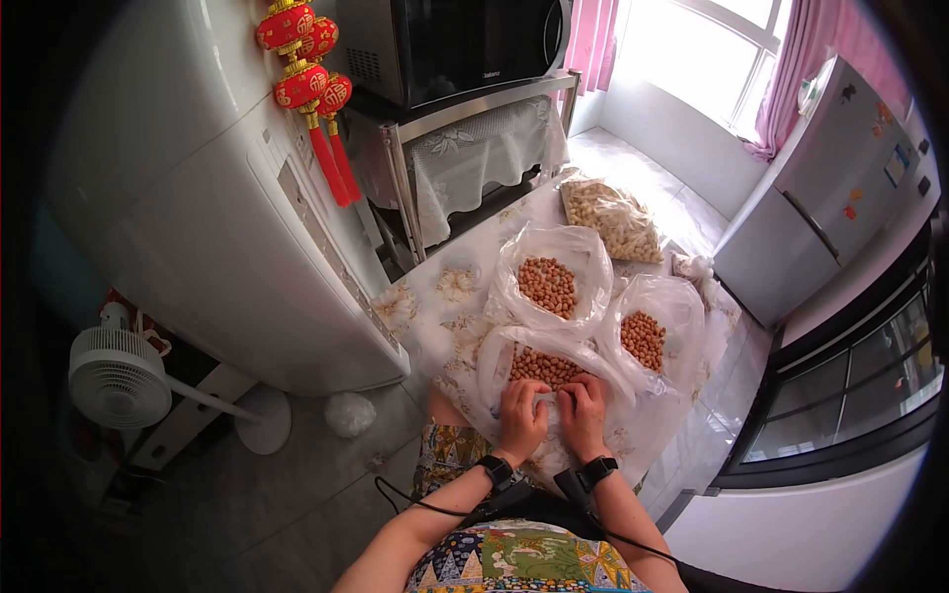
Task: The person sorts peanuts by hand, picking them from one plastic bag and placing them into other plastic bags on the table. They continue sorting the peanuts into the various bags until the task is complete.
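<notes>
Three open clear plastic bags of reddish-brown nuts stand on the patterned tabletop [455, 326]: a near bag [499, 346], a back bag [593, 252] and a right bag [682, 316]. Both hands are at the near edge of the near bag, close together over its nuts [544, 366]. My left hand [523, 415] has its fingers curled inward, and my right hand [582, 405] mirrors it with bent fingers. Whatever lies between the fingertips is too small to make out. Each wrist wears a black band.
A filled bag of pale unshelled nuts [613, 219] lies at the table's far end, beside a small bag [692, 267]. A microwave [484, 49] on a metal rack stands behind at the left. A white fan [119, 376] and a balled plastic bag [350, 414] are on the left.
</notes>
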{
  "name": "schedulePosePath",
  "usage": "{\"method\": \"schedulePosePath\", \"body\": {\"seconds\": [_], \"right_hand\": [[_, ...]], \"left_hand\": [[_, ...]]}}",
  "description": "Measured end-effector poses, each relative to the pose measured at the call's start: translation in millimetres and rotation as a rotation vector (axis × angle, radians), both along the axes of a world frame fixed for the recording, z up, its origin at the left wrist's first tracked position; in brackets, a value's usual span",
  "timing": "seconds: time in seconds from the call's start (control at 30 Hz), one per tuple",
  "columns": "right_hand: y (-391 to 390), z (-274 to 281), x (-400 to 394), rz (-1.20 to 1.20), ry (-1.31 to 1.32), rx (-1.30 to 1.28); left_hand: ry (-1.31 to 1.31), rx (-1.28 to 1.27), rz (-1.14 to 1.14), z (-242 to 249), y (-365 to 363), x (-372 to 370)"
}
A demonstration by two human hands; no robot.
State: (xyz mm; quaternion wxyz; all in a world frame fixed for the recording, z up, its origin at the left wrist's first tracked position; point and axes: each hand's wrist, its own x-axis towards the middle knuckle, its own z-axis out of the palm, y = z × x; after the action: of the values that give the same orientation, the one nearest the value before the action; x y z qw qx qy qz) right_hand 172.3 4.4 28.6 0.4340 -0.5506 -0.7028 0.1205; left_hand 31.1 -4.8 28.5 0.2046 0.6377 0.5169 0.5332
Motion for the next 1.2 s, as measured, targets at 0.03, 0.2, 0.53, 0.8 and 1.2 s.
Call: {"method": "schedulePosePath", "body": {"seconds": [0.03,0.2,0.53,0.8,1.2], "right_hand": [[-0.2,-0.5,0.1,0.011,0.043,-0.003],[-4.2,1.4,2.4,0.028,0.173,-0.032],[-4.8,2.3,6.7,0.098,0.175,0.007],[-8.2,13.1,3.1,0.07,0.181,0.051],[-7.4,9.7,3.7,0.07,0.162,0.037]], "left_hand": [[0.009,0.012,0.004,0.5,0.2,-0.1],[0.112,0.031,-0.02,1.9,1.9,1.1],[0.12,0.055,-0.01,-1.3,2.2,2.5],[0.114,0.05,-0.008,-4.1,3.2,2.8],[0.09,0.045,0.0,-3.3,2.7,3.0]]}}
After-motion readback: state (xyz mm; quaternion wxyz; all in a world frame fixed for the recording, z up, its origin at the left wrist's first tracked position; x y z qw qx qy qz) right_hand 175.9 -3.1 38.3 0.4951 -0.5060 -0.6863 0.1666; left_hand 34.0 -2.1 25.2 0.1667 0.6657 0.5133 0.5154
